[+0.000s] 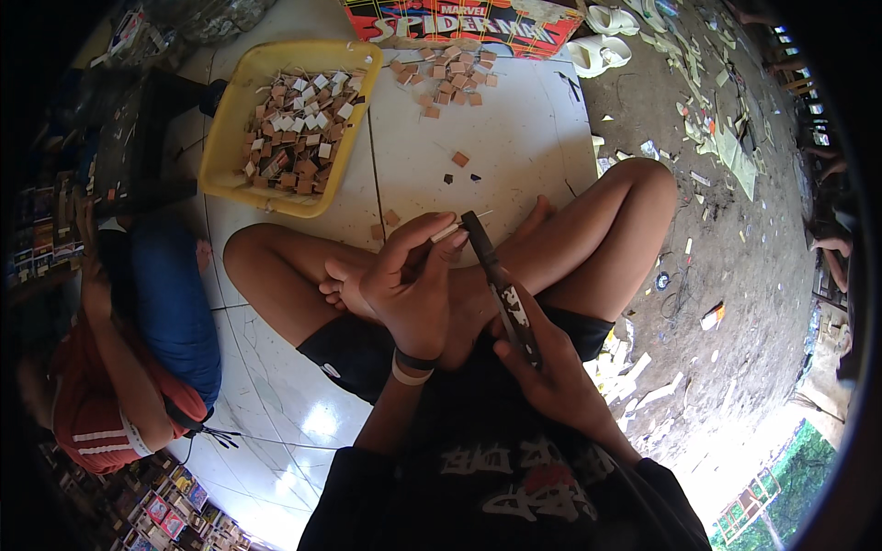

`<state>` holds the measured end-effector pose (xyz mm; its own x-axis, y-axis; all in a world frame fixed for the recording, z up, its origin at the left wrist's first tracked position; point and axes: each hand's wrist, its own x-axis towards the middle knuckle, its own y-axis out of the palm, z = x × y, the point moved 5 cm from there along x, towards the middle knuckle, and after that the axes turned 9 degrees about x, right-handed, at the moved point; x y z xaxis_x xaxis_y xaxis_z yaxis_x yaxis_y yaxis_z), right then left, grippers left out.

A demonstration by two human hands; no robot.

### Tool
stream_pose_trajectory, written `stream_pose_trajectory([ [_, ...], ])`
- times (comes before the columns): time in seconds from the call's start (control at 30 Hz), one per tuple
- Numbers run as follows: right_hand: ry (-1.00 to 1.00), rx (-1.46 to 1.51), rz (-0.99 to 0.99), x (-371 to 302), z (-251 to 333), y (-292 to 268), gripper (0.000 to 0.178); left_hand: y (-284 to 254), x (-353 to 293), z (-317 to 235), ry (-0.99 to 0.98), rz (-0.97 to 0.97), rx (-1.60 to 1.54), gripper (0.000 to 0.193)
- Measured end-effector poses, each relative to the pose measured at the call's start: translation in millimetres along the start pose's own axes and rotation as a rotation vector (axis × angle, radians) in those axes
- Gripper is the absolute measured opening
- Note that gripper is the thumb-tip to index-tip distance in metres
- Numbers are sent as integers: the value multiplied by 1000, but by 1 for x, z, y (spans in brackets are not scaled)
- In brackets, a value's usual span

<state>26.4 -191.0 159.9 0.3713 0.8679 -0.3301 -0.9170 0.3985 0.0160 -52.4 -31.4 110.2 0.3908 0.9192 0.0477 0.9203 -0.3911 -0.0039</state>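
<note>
Between the thumb and fingertips of my left hand (409,285) is a small light wooden piece (447,230), seen edge-on. My right hand (549,367) is closed round a long dark tool (501,289) with worn white patches on its handle. The tool's blunt dark tip is right beside the wooden piece; whether they touch, I cannot tell. A thin pale sliver (485,215) sticks out past the tip. Both hands are above my crossed legs. Beyond them stands a yellow plastic basin (216,161) full of small brown and white square pieces (308,124).
More brown squares (450,73) lie heaped on the white tiles (276,367) before a colourful printed box (469,23). A few loose bits lie nearer. Another person in a red top (119,395) sits at left. White sandals (602,55) and scraps are on the dirt ground at right.
</note>
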Motion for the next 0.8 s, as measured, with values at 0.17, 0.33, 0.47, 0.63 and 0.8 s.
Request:
stream_pose_trajectory([
  [0.17, 231, 194, 68, -4, -6, 0, 68, 2, 0, 7, -18, 15, -118, 27],
  [0.33, 56, 206, 27, 0, -11, 11, 72, 5, -3, 11, -95, -35, -331, 24],
  [0.47, -88, -638, -214, 6, -21, 9, 88, -1, -2, -9, 143, 16, 217, 26],
  [0.63, -64, -706, -211, 7, -28, 5, 95, -2, 1, -9, 103, 32, 212, 27],
  [0.8, -44, -652, -183, 11, -30, 6, 94, -5, 0, -13, 156, 33, 358, 26],
])
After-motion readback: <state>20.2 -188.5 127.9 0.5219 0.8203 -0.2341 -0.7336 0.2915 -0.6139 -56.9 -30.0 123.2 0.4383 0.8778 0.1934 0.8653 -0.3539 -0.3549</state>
